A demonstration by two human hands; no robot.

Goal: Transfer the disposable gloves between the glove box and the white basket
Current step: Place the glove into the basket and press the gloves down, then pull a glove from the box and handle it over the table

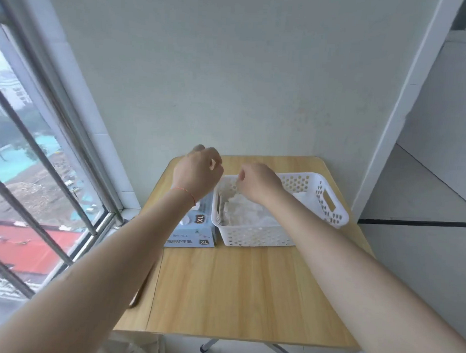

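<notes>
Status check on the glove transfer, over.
Left hand curled above glove box. Right hand pinching glove over white basket. Nothing blocking.

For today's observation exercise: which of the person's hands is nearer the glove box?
Left. The left hand hovers above the glove box; the right hand is over the white basket beside it.

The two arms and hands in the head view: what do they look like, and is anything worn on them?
Both forearms are bare, with no sleeves in view. The left hand and the right hand wear no gloves. A thin orange-red string bracelet circles the left wrist. No rings, watch or markings show.
</notes>
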